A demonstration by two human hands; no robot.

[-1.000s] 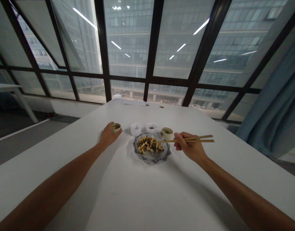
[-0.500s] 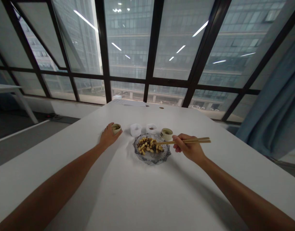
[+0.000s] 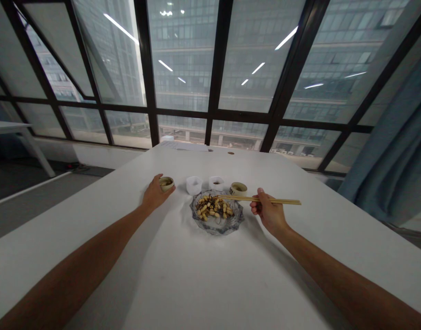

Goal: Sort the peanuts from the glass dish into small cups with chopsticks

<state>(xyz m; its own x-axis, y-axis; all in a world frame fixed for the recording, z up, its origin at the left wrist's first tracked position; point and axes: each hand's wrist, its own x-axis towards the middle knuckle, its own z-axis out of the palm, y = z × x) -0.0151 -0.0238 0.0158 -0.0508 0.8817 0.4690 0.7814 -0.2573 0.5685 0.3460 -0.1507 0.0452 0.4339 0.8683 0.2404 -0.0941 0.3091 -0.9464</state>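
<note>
My left hand (image 3: 156, 192) is wrapped round a small pale-green cup (image 3: 167, 184) standing on the white table. In my right hand (image 3: 269, 211) is a pair of wooden chopsticks (image 3: 286, 201), held nearly level and pointing left. Their tips are over the back part of a clear glass plate (image 3: 217, 230) with a wavy rim. Peanuts in their shells (image 3: 215, 213), mixed with thin dark strips, lie heaped in that plate. Whether the tips pinch anything is too small to tell.
Behind the plate stand a white cup (image 3: 193, 185), a second white cup (image 3: 216, 184) with dark bits inside, and another pale-green cup (image 3: 238, 189) with dark writing. Papers (image 3: 190, 147) lie at the table's (image 3: 203, 279) far edge, before large windows. A blue curtain (image 3: 389, 151) hangs at right.
My right hand has shifted slightly right, and the chopstick tips have moved up and back, from among the peanuts to the rear of the plate. My left hand stays on the cup.
</note>
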